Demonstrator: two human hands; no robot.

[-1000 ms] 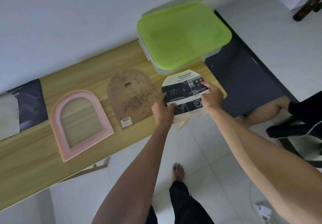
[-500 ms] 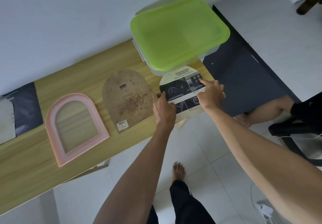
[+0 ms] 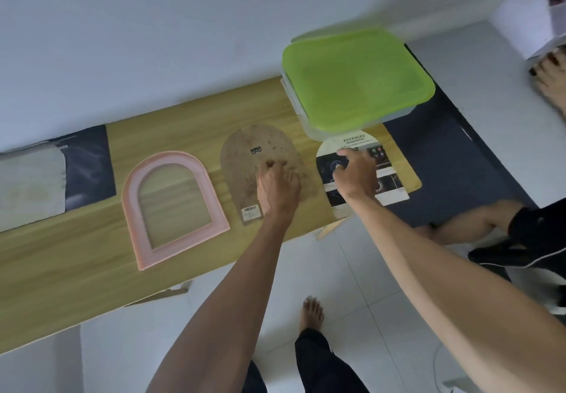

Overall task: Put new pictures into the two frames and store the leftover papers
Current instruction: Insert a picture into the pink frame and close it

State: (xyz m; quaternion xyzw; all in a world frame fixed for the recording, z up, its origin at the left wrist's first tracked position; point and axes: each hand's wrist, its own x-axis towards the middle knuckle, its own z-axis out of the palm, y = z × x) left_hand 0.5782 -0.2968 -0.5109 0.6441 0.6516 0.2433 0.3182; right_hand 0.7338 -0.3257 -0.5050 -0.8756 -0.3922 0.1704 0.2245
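Observation:
A pink arched frame [image 3: 171, 209] lies empty on the wooden table [image 3: 76, 270]. To its right lies a brown arched backing board [image 3: 245, 160], and my left hand [image 3: 275, 184] rests on it with fingers bent down onto the board. Further right an arch-cut printed picture [image 3: 389, 175] lies flat at the table's right end, partly over the edge. My right hand [image 3: 355, 175] presses down on it with fingers spread. A dark printed sheet [image 3: 88, 166] and a grey sheet [image 3: 30, 184] lie at the far left.
A box with a green lid [image 3: 355, 77] stands at the table's back right, just behind the picture. A dark mat [image 3: 453, 160] covers the floor to the right. Another person's bare leg [image 3: 471, 221] and foot [image 3: 551, 77] are at the right.
The picture, held by both hands before, now lies flat on the table. My left hand has left it and moved left onto the backing board. My right hand stays on the picture.

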